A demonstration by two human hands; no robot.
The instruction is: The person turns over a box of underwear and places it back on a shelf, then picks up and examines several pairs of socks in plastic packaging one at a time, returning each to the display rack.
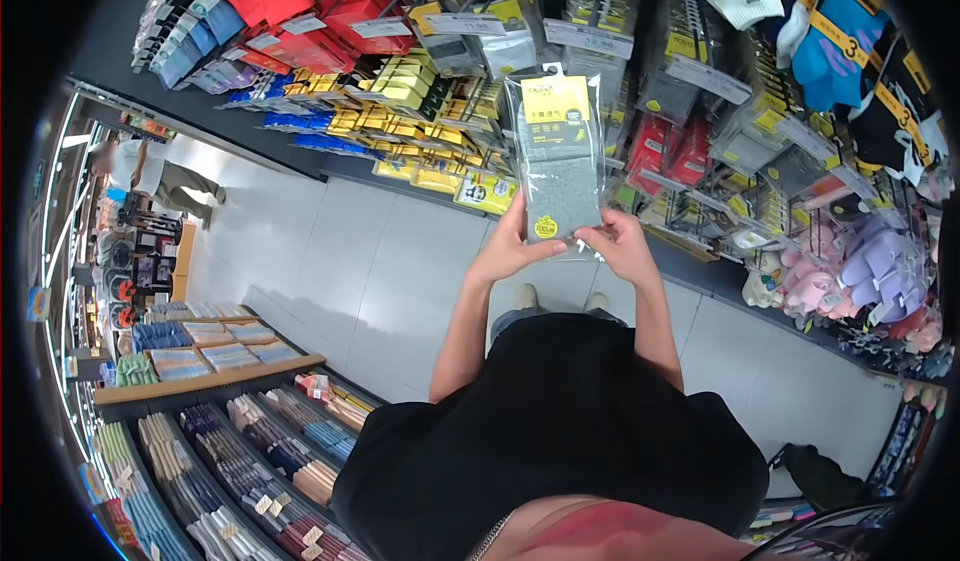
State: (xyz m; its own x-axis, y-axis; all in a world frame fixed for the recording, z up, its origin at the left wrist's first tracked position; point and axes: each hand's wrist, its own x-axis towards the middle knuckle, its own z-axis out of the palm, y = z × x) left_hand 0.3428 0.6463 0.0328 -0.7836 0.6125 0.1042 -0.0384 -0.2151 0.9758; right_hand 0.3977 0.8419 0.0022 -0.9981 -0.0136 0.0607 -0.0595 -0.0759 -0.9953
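Note:
A clear plastic pack of grey socks (562,186) with a yellow header card is held upright in front of my chest. My left hand (511,252) grips its lower left edge, the thumb lying across the bottom front. At the lower right corner, my right hand (619,245) pinches the pack between thumb and fingers. The fingers behind the pack are mostly hidden. The top of the pack overlaps the hanging sock packs on the display behind it.
Ahead, a rack carries hanging packs, including red packs (375,23) and purple plush items (885,266). Shelves of folded goods (250,461) stand at the lower left. A person (165,176) is in the tiled aisle (390,261). A dark bag-like item (815,476) lies at the lower right.

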